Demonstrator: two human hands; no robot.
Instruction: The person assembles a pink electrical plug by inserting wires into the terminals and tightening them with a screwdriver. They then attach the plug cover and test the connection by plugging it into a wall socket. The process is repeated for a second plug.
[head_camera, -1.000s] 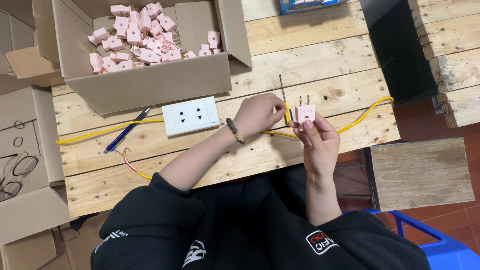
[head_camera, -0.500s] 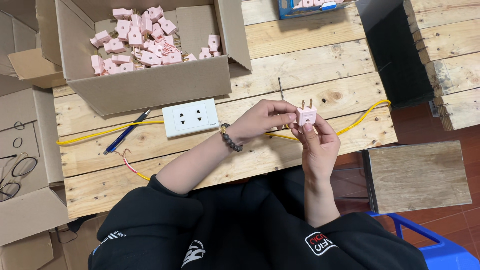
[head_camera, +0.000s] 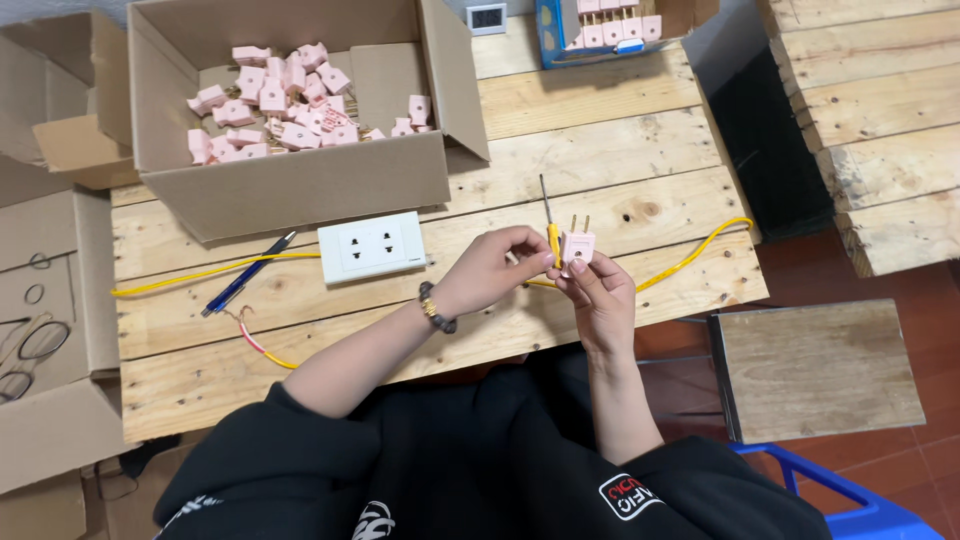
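Head view shows me my right hand (head_camera: 600, 290) pinching a smooth pink plug (head_camera: 577, 246), its two metal prongs upright, above the rough plank table (head_camera: 640, 130). My left hand (head_camera: 490, 270) grips a yellow-handled screwdriver (head_camera: 549, 225) beside it. Nearby lie a white socket plate (head_camera: 371, 247) and a cardboard box (head_camera: 300, 180) of pink plugs.

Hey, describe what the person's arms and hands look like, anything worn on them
Both hands, left hand and right hand, are bare, no gloves. Black sleeves are pushed up, leaving the forearms uncovered. A dark beaded bracelet circles the left wrist. The right sleeve carries a small red-and-white logo patch.
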